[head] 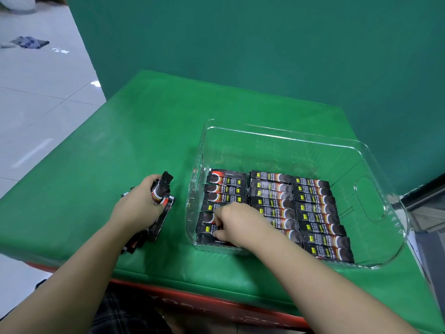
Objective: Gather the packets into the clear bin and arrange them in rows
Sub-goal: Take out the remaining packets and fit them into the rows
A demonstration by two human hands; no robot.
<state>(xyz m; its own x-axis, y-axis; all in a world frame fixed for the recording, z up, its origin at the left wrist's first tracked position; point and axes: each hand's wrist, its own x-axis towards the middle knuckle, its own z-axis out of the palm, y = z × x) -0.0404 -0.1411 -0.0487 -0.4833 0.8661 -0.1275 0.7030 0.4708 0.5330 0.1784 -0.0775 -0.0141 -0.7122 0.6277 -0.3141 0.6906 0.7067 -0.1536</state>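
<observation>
Three glossy packet rows (pixel 274 208) (perhaps foil)

Our left hand (pixel 138 204) out to left side, fingers curled tight round bundle, forearm bare. Our right hand (pixel 237 222) reaches forward, palm down, fingertips (pixel 218 233) pinching, forearm bare.

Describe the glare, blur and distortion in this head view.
Head view: bright glare streaks along the clear bin rim; wide-angle bending at the green mat edges; packet print in the bin rows soft, unreadable; lighting even, shadows faint.
</observation>
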